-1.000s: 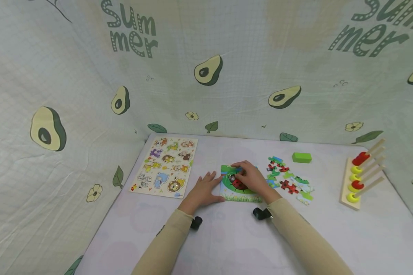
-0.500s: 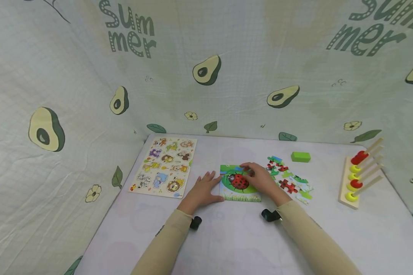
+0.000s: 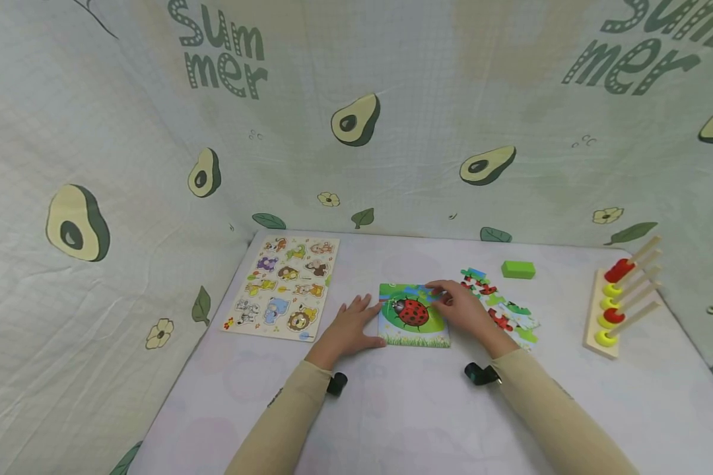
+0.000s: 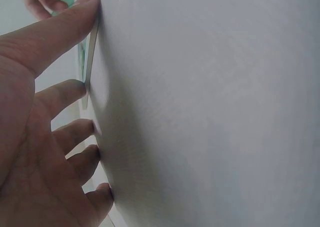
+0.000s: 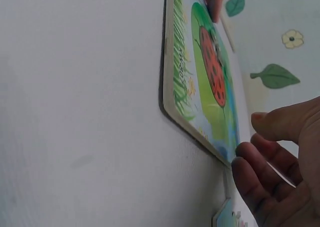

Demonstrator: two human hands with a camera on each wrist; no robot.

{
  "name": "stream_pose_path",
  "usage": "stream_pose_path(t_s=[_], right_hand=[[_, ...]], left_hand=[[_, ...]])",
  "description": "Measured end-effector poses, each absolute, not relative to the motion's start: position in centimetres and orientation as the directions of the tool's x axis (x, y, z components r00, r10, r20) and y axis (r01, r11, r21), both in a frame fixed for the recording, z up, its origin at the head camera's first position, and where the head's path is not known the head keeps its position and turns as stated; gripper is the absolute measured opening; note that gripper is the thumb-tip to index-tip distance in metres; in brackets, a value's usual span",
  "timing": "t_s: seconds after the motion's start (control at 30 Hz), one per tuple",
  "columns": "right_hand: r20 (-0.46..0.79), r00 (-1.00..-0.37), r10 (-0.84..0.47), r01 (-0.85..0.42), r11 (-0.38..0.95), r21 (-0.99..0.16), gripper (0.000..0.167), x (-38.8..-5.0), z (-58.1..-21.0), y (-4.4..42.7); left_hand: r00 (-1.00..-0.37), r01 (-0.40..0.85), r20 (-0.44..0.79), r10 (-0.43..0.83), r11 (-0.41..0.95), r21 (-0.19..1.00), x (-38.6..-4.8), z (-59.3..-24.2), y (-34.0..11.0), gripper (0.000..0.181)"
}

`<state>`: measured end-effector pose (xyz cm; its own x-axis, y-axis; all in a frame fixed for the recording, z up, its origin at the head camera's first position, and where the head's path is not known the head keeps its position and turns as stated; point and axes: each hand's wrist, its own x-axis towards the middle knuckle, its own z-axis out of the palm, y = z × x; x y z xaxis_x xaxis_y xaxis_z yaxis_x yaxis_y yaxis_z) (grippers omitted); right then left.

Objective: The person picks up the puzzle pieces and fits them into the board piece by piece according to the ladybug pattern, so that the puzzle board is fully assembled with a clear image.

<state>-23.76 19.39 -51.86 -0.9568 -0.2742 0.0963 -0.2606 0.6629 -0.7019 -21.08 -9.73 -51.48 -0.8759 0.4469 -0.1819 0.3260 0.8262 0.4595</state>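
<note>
A square puzzle board with a red ladybug picture lies flat on the table, its picture fully assembled as far as it shows. My left hand rests at the board's left side, fingers spread; in the left wrist view its thumb and forefinger touch the board's edge. At the upper right edge of the board is my right hand. Its fingers bend loosely beside that edge in the right wrist view, with nothing seen between them and the thumb. Part of the board's right edge is hidden by this hand.
Loose jigsaw pieces lie right of the board, partly behind my right hand. A green block sits beyond them. An animal peg puzzle lies at left; a wooden peg stand with red and yellow rings stands at far right.
My right hand has slid right, from over the ladybug to the board's upper right edge, uncovering the picture. My left hand has stayed in place.
</note>
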Motion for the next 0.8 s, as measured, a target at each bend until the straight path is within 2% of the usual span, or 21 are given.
stream_pose_path(t_s=[0.47,0.8], right_hand=[[0.115,-0.972,-0.205,-0.231,0.738,-0.635,0.038,-24.8,-51.4,24.1],[0.053,-0.995,-0.089,-0.103,0.783,-0.613,0.039,-26.3,-52.1,27.4]], left_hand=[[-0.877,0.324,-0.193,0.44,0.839,0.437,-21.0,-51.3,-9.7,0.086],[-0.879,0.32,-0.196,0.435,0.841,0.435,-21.1,-51.5,-9.6,0.086]])
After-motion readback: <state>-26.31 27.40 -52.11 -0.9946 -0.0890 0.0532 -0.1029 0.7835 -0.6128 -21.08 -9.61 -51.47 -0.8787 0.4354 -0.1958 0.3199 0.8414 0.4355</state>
